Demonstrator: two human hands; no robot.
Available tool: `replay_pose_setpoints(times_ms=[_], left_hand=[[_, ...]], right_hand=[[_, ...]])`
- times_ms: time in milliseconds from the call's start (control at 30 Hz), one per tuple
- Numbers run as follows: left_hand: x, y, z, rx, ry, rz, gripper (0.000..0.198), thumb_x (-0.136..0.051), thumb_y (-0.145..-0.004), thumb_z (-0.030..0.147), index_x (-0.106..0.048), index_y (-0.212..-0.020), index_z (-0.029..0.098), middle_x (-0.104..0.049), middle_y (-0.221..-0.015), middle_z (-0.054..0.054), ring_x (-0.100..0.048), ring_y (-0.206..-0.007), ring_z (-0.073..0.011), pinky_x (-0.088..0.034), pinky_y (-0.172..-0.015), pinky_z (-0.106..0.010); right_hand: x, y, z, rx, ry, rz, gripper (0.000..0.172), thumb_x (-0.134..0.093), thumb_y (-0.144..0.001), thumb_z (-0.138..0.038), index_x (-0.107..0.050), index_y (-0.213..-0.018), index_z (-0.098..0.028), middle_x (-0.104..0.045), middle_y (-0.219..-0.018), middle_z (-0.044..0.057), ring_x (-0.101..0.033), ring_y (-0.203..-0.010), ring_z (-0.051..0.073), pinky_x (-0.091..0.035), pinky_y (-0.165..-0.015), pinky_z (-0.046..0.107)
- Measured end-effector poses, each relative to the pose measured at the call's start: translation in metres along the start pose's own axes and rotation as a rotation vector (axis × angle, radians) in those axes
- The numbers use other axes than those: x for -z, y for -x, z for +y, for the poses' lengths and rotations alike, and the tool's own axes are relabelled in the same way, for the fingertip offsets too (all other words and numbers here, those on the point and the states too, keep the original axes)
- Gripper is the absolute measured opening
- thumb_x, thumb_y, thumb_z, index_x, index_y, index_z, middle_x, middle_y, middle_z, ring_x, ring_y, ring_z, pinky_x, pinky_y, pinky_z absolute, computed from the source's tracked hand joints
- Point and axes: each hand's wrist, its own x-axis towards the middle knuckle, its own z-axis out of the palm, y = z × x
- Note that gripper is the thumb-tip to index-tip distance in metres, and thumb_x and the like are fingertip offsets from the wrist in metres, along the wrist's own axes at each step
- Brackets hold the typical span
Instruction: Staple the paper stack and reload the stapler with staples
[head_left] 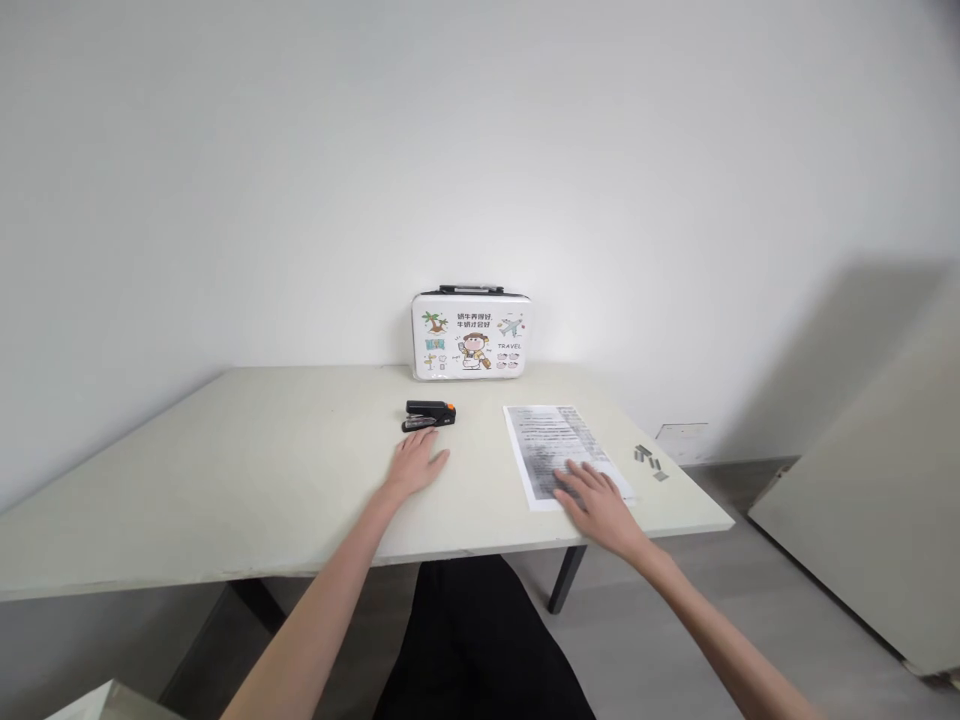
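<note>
Stapler (428,415): one; paper sheet (551,440): one

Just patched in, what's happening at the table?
A person is at a white table. Their left hand lies flat, fingertips right by a black stapler. Their right hand rests on the near end of a printed sheet. Loose staple strips lie right of it; a cartoon-printed case stands by the wall.

A pale table (225,480) bears a stapler (428,414), printed sheet (559,452), staple strips (649,460) — and a case (470,336).
</note>
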Motion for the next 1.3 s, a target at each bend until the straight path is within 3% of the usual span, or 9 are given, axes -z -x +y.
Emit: replay_pose_setpoints(times_ms=[200,300,400,533,700,800,967,1300], left_hand=[[0.004,0.003,-0.011,-0.003,0.084,0.067,0.050,-0.035,-0.105,0.045,-0.056,-0.141,0.017,-0.063,-0.145,-0.016,-0.057,-0.136,-0.0305,-0.041,-0.116,-0.048],[0.007,0.008,-0.015,-0.031,0.102,0.071,0.057,-0.037,-0.104,0.052,-0.054,-0.143,0.014,-0.060,-0.147,-0.018,-0.055,-0.138,-0.0297,-0.040,-0.118,-0.046],[0.015,0.016,-0.023,-0.067,0.095,0.049,0.063,-0.051,-0.097,0.057,-0.054,-0.143,0.014,-0.059,-0.149,-0.018,-0.053,-0.140,-0.0306,-0.037,-0.120,-0.045],[0.036,0.028,-0.045,-0.045,0.059,0.053,0.064,-0.058,-0.092,0.061,-0.059,-0.138,0.016,-0.061,-0.145,-0.017,-0.054,-0.138,-0.0340,-0.035,-0.121,-0.049],[0.068,0.039,-0.081,0.121,0.009,0.093,0.069,-0.054,-0.092,0.064,-0.056,-0.141,0.015,-0.060,-0.147,-0.019,-0.054,-0.138,-0.0356,-0.037,-0.120,-0.051],[0.079,0.046,-0.096,0.160,0.007,0.038,0.077,-0.059,-0.087,0.068,-0.053,-0.144,0.015,-0.057,-0.150,-0.018,-0.053,-0.139,-0.0359,-0.038,-0.119,-0.050],[0.085,0.054,-0.102,0.166,-0.006,0.024,0.077,-0.062,-0.085,0.069,-0.055,-0.142,0.018,-0.058,-0.149,-0.016,-0.053,-0.138,-0.0359,-0.039,-0.119,-0.049],[0.083,0.058,-0.096,0.122,-0.027,0.072,0.059,-0.039,-0.099,0.055,-0.058,-0.138,0.014,-0.063,-0.143,-0.017,-0.057,-0.134,-0.0343,-0.041,-0.117,-0.051]], right_hand=[[-0.006,0.032,-0.083,0.073,-0.161,-0.087,0.053,-0.045,-0.104,-0.061,-0.057,-0.149,-0.037,-0.039,-0.167,0.002,-0.026,-0.157,0.039,-0.023,-0.125,0.068],[0.008,0.041,-0.125,0.179,-0.288,-0.261,0.054,-0.047,-0.103,-0.059,-0.050,-0.154,-0.041,-0.031,-0.170,-0.003,-0.020,-0.159,0.038,-0.025,-0.126,0.064],[0.028,0.039,-0.141,0.275,-0.418,-0.356,0.055,-0.046,-0.105,-0.057,-0.040,-0.159,-0.045,-0.027,-0.171,-0.007,-0.022,-0.160,0.031,-0.032,-0.126,0.055],[0.040,0.022,-0.106,0.201,-0.459,-0.243,0.052,-0.046,-0.105,-0.056,-0.051,-0.153,-0.037,-0.038,-0.167,0.001,-0.036,-0.154,0.028,-0.036,-0.125,0.050],[0.031,-0.016,-0.037,0.015,-0.533,-0.103,0.048,-0.047,-0.102,-0.057,-0.066,-0.134,-0.028,-0.061,-0.149,0.009,-0.057,-0.137,0.030,-0.048,-0.113,0.049],[0.025,-0.037,-0.015,-0.096,-0.564,-0.012,0.047,-0.050,-0.098,-0.061,-0.072,-0.119,-0.026,-0.071,-0.133,0.011,-0.068,-0.119,0.030,-0.052,-0.105,0.047],[0.020,-0.047,-0.010,-0.122,-0.574,0.021,0.048,-0.050,-0.096,-0.063,-0.073,-0.113,-0.024,-0.074,-0.126,0.012,-0.070,-0.106,0.028,-0.054,-0.098,0.045],[0.018,-0.042,-0.009,-0.100,-0.573,0.029,0.045,-0.051,-0.095,-0.061,-0.074,-0.109,-0.025,-0.074,-0.126,0.011,-0.070,-0.105,0.028,-0.054,-0.095,0.043]])
